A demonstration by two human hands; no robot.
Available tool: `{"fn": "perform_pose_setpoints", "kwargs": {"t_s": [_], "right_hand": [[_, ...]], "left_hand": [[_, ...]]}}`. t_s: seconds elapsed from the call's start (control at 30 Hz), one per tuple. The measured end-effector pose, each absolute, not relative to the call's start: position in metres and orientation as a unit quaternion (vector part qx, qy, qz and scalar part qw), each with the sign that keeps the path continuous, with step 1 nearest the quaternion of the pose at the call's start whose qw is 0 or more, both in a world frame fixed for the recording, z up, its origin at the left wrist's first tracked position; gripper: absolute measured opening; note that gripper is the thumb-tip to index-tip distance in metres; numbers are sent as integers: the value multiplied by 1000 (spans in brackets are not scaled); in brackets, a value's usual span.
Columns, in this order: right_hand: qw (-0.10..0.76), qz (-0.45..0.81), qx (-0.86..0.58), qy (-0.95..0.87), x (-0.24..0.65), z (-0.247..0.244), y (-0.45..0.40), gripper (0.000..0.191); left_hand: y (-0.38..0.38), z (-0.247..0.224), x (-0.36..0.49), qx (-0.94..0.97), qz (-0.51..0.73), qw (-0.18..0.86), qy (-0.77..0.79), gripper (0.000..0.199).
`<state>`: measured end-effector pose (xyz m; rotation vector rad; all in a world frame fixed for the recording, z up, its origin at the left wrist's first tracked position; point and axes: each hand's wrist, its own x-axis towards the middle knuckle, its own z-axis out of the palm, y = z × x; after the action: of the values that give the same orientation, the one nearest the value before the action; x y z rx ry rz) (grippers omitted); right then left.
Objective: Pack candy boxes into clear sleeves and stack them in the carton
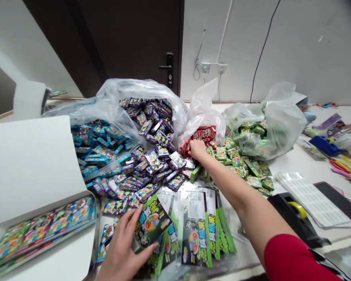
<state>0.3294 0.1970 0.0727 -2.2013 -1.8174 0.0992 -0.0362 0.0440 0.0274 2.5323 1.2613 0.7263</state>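
My left hand (124,244) has its thumb and fingers around a black-and-green packet (153,218) with colourful candy pictures. More such packets (194,238) lie fanned beside it on clear plastic. My right hand (197,149) reaches forward into the small red boxes (204,134) at the mouth of a clear bag. Its fingers curl down on a red box, and their tips are partly hidden. Purple boxes (155,164) are heaped left of this hand, green boxes (236,158) to its right.
Blue boxes (101,140) spill from a bag at the left. Nearer stands an open white carton (32,164) holding colourful packs (46,230). At the right are a black tape dispenser (295,218), white label sheets (312,199), a dark phone-like slab (339,201) and scissors (342,166).
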Motion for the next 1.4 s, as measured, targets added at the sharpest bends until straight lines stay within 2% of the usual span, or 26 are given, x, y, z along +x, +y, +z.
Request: {"fn": "perform_pose_setpoints", "kwargs": {"t_s": [0.13, 0.27, 0.33, 0.43, 0.5, 0.67, 0.77, 0.87, 0.97, 1.03, 1.1, 1.27, 1.33, 1.4], "right_hand": [[224, 75, -716, -657, 340, 85, 169, 54], [472, 369, -555, -577, 340, 86, 109, 60], [543, 497, -471, -486, 337, 80, 74, 63], [573, 600, -422, -365, 328, 67, 34, 66], [579, 636, -413, -300, 321, 58, 19, 60], [592, 621, -435, -273, 310, 44, 5, 53], [583, 592, -463, -309, 311, 42, 3, 52], [536, 544, -530, -368, 312, 38, 5, 44], [463, 423, -604, -492, 311, 31, 8, 31], [399, 323, -635, -578, 310, 27, 8, 30], [337, 248, -645, -639, 312, 25, 6, 40], [208, 185, -625, -729, 315, 25, -9, 94], [176, 177, -619, -745, 312, 26, -14, 95], [190, 159, -621, -744, 306, 31, -17, 84]], "left_hand": [[47, 27, -35, 860, 257, 111, 426, 88], [46, 32, -28, 862, 263, 108, 419, 87], [44, 34, -26, 865, 265, 108, 411, 86], [41, 36, -23, 871, 261, 108, 403, 84], [37, 39, -22, 872, 258, 105, 403, 84], [30, 46, -20, 870, 255, 112, 408, 85], [26, 47, -20, 866, 252, 124, 413, 86], [25, 43, -20, 865, 247, 126, 418, 87], [24, 36, -19, 872, 241, 123, 408, 88], [24, 33, -18, 879, 234, 124, 396, 88], [24, 31, -18, 884, 226, 130, 387, 87], [27, 30, -17, 889, 211, 151, 378, 86], [28, 31, -15, 889, 202, 162, 377, 87], [30, 33, -13, 889, 196, 167, 379, 88]]}}
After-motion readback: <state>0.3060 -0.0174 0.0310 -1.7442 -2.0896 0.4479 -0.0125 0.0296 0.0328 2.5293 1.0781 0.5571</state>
